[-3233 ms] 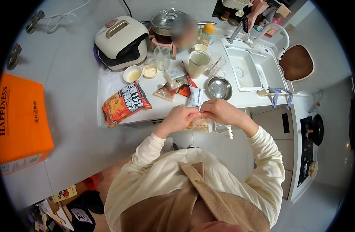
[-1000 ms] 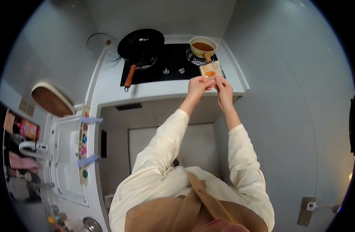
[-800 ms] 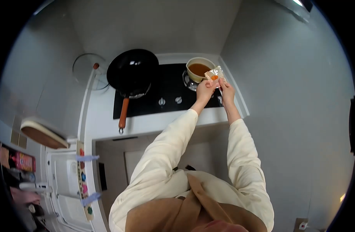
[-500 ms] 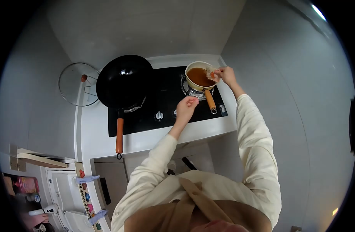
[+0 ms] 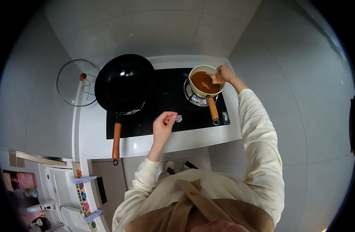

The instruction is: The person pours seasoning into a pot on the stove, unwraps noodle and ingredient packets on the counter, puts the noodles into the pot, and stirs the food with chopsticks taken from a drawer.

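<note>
A cream saucepan (image 5: 192,70) with a wooden handle (image 5: 213,110) sits on the right burner, holding brown liquid (image 5: 199,79). My right hand (image 5: 226,73) grips a small pale packet with orange-red marks (image 5: 216,78) at the pan's right rim, its lower end over the liquid. A light clump (image 5: 205,84) shows on the liquid's surface. My left hand (image 5: 164,127) is over the hob's front edge, thumb and fingers pinched together beside a silver knob (image 5: 179,118). Whether the pinch holds anything, or touches the knob, I cannot tell.
A black wok (image 5: 124,83) stands on the left burner, its brown handle (image 5: 116,141) reaching past the counter edge. A glass lid (image 5: 77,82) leans on the left wall. At lower left are a white sink (image 5: 63,185) and a pink pack (image 5: 26,180).
My left hand has moved left, away from the saucepan handle towards the knob. A light clump now shows in the brown liquid. My right hand stays at the rim with the packet.
</note>
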Demonstrator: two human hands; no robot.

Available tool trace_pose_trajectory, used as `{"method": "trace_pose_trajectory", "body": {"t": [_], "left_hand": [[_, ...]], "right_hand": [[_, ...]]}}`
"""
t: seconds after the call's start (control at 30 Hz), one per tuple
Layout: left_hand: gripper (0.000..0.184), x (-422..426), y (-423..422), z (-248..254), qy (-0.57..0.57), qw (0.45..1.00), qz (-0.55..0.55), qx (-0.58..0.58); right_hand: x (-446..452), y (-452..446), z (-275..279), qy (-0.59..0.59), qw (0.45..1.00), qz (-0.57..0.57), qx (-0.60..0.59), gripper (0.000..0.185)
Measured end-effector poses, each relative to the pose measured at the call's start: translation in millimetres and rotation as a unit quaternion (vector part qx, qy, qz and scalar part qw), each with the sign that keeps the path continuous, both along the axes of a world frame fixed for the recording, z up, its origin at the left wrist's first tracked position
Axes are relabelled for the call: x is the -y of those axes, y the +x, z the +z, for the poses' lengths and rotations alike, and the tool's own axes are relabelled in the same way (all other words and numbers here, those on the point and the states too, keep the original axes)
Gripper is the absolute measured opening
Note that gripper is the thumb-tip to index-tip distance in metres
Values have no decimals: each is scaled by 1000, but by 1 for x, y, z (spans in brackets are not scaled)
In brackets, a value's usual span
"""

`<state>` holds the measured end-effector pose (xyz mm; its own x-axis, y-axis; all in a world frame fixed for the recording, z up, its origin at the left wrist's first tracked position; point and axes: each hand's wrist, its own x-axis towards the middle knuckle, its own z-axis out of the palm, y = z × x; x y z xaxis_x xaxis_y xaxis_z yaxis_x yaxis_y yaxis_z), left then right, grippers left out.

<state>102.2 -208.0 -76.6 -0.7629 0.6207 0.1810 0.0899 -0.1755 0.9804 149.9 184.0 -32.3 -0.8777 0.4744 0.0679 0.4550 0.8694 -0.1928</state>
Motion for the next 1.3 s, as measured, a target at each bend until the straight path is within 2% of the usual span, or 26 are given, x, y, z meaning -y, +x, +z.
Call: {"method": "trace_pose_trajectory", "body": {"t": [0.2,0.3,0.4,0.5,0.73,0.97,1.2,1.3], "left_hand": [[11,10,13,14,-21,1000,-10,6],[12,9,22,17,25,1000,15,2],[12,10,29,23,15,997,37,-60],[12,13,38,26,-7,996,53,-67],[17,36,60,-1,-13,997,75,32],[17,56,79,-36,-39,992,106,58],[15,71,89,-42,-31,985,136,98],[14,77,93,-37,-29,981,153,114]], "right_hand": [[-5,-4,22,16,1000,-14,-5,17],[-11,-7,19,74,997,-3,-32,19],[-13,-6,16,89,995,10,-37,16],[-19,-7,10,95,995,26,-5,16],[-29,-3,-5,80,995,40,-44,11],[-34,1,-15,88,993,60,-56,13],[-19,4,2,74,996,34,-25,13],[-29,2,-12,91,993,62,-41,12]]}}
